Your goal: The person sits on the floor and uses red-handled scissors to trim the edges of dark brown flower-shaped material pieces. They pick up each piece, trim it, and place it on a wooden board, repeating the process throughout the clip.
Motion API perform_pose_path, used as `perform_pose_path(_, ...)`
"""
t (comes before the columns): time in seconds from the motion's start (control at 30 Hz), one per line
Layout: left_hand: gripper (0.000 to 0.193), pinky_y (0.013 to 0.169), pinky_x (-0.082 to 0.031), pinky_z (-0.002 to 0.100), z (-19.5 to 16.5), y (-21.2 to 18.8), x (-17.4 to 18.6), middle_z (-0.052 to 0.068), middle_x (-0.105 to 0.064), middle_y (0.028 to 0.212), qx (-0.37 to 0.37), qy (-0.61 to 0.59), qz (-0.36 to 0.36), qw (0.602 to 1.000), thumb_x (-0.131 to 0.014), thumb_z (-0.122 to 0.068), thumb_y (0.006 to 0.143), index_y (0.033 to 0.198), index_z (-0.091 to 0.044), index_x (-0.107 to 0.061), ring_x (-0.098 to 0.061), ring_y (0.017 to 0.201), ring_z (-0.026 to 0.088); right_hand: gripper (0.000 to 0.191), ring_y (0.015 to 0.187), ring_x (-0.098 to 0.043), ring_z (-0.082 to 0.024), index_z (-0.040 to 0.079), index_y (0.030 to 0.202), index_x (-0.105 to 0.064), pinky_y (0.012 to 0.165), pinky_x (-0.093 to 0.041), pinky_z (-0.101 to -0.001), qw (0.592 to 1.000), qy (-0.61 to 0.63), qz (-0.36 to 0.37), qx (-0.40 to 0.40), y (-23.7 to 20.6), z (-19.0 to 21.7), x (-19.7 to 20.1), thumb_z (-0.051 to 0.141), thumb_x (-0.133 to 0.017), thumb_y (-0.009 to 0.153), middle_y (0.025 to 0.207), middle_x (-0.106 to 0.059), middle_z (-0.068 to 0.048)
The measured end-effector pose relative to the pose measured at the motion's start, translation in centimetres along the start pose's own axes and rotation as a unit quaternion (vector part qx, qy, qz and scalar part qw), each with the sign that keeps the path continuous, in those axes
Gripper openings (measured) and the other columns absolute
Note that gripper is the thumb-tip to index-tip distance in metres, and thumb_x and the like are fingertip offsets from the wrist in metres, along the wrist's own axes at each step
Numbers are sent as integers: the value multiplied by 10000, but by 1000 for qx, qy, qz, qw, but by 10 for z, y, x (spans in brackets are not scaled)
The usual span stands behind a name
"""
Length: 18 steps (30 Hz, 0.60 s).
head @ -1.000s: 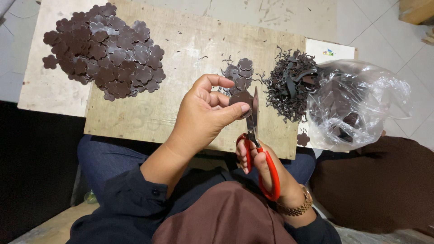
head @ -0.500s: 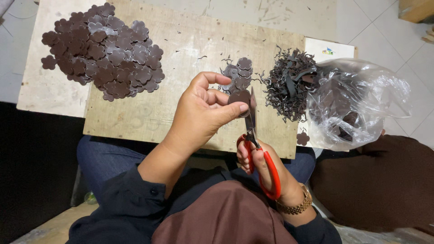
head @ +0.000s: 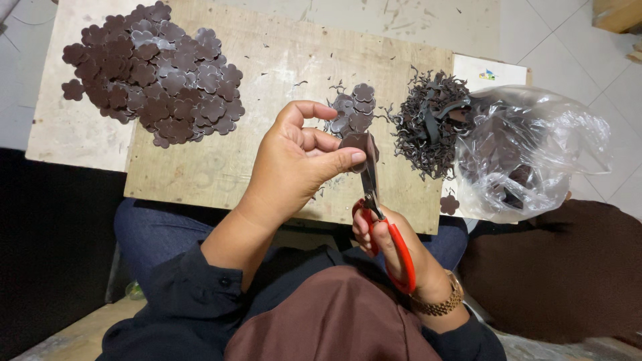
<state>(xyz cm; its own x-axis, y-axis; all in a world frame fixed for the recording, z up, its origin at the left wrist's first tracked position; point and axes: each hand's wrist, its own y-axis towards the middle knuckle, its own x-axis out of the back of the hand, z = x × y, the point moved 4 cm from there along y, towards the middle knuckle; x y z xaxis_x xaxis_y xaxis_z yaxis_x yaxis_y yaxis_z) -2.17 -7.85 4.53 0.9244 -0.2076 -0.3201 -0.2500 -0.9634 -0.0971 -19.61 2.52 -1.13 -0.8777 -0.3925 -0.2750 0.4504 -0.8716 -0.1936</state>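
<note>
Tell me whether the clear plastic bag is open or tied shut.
Open: the plastic bag gapes toward the scrap pile.

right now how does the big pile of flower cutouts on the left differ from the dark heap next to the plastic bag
The left pile is flat, flower-shaped pieces spread wide and thin; the heap by the bag is thin curly strips and slivers, tangled and bunched tighter. The left pile is also broader. Both are the same dark brown and lie on the wooden board.
</note>
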Motion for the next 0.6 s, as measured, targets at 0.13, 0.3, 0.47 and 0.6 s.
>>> perform_pose_path(0.13, 560, 621, -539, 202, 2, 0, 1, 98, -731, 838, -1, 29, -9, 1000, -836, -12, 825, 1273, 21, -501, -705, 742, 120, 628, 683, -378, -86, 78, 963, -496, 598, -348, -235, 1000, 0, -2, 2, 1, -1, 0, 706, -526, 968, 811, -425, 21)
perform_pose_path(0.3, 546, 685, -584, 203, 3, 0, 0, 86, -743, 860, -4, 5, 8, 1000, -820, -12, 825, 1260, 14, -493, -736, 786, 106, 679, 712, -380, -86, 72, 982, -494, 626, -355, -233, 1000, 7, -6, -9, 2, 1, -2, 745, -556, 925, 836, -430, 15)
perform_pose_path(0.47, 535, 682, -582, 210, 2, -1, -1, 89, -735, 861, -3, 17, 11, 1000, -821, -4, 827, 1259, 17, -505, -724, 780, 109, 726, 733, -402, -88, 77, 1001, -496, 652, -391, -234, 1000, -17, 7, 9, 4, 6, -4, 794, -542, 896, 847, -446, 15)
perform_pose_path(0.6, 523, 689, -595, 214, 1, -2, -1, 87, -739, 860, 2, 19, 2, 1000, -814, -9, 824, 1244, 16, -504, -739, 789, 115, 719, 722, -397, -88, 76, 978, -501, 644, -385, -233, 1000, -22, 4, 10, 4, 5, -4, 792, -524, 914, 832, -442, 17)
